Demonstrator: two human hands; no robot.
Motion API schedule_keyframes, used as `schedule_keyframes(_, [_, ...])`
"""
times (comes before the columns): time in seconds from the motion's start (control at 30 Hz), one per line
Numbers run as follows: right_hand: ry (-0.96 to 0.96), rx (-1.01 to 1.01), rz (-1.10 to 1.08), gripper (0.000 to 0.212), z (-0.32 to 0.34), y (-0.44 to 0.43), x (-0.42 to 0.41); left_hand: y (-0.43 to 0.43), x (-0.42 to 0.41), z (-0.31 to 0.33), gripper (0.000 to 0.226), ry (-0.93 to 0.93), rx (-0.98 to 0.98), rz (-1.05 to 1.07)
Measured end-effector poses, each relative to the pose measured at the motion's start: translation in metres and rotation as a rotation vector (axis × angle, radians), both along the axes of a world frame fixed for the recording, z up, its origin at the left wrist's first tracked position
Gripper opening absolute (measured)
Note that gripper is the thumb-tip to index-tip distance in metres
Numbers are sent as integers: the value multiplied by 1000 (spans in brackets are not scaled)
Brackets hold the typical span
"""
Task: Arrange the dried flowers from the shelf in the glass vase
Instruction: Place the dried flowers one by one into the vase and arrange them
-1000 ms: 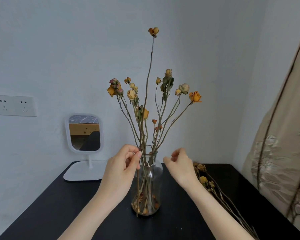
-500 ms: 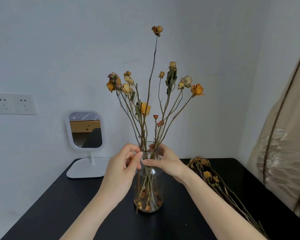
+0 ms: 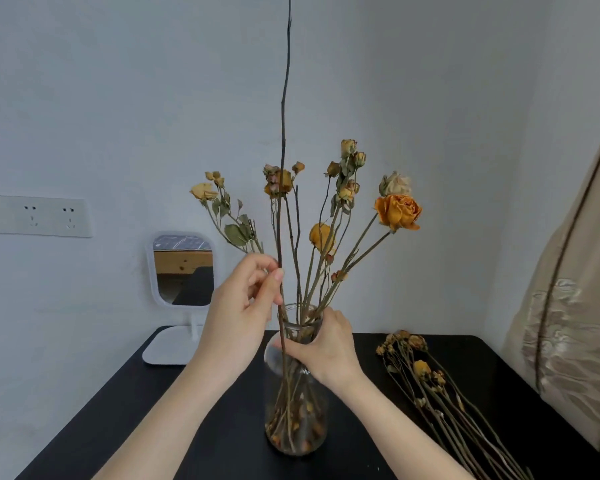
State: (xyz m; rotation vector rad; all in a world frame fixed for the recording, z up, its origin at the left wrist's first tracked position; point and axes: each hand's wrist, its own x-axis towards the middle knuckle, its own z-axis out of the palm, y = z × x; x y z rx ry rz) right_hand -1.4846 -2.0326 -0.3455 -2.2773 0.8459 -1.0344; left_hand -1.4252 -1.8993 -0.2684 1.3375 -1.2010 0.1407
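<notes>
Brown long stem (image 3: pixel 283 140) stands near-vertical, pinched by left hand (image 3: pixel 238 320); right hand (image 3: pixel 323 351) grips glass vase (image 3: pixel 295 420) neck.

Right grip (image 3: pixel 326 348): a second ago it was open and apart from the vase (image 3: pixel 295 420). It then reached the mouth and now I hold the neck, fingers curled round the glass. Left grip (image 3: pixel 243 306): it was level with the rim and has risen above it, pinching the tall stem (image 3: pixel 284 133) higher up. That stem's head has passed out of view at the top. The pale blooms (image 3: pixel 205 192) have swung further left.
</notes>
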Motion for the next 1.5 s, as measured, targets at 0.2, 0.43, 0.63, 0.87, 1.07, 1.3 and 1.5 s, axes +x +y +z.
schedule_keyframes(0.2, [27,156,149,69,-6,-4,0,-7,6,51,16,-2,-105,9])
schedule_keyframes(0.43, [25,184,183,70,-1,-1,-4,-29,-2,82,6,-90,-142,167])
schedule_keyframes(0.63, [3,206,212,53,-1,-1,-11,-53,-3,63,7,-90,43,247])
schedule_keyframes(0.87, [-15,216,223,48,0,1,-12,-74,2,33,17,-72,405,339])
schedule_keyframes(1.07, [-26,219,221,42,0,1,-12,-76,5,19,13,-137,690,353])
schedule_keyframes(1.3, [0,225,205,58,0,1,-12,-81,3,24,18,-115,378,291])
schedule_keyframes(1.5, [0,225,198,59,0,1,-12,-82,6,32,23,-152,437,317])
